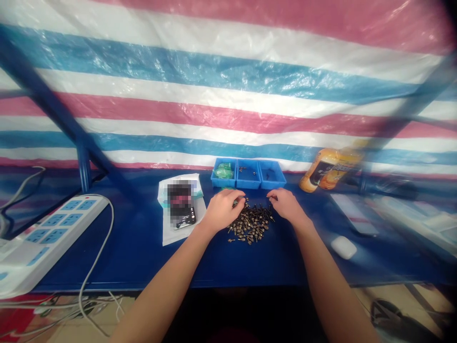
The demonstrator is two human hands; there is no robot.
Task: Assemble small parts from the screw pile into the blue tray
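A striped plastic sheet hangs on the far side of a blue table, which bears a white power strip at left, three blue bins at far middle and, nearer than these, a pile of small metal pieces. The left hand curls over the pile's far left part, fingers narrowed toward the thumb; the right hand is at its far right edge, thumb and forefinger close together, and whether either holds a piece I cannot tell.
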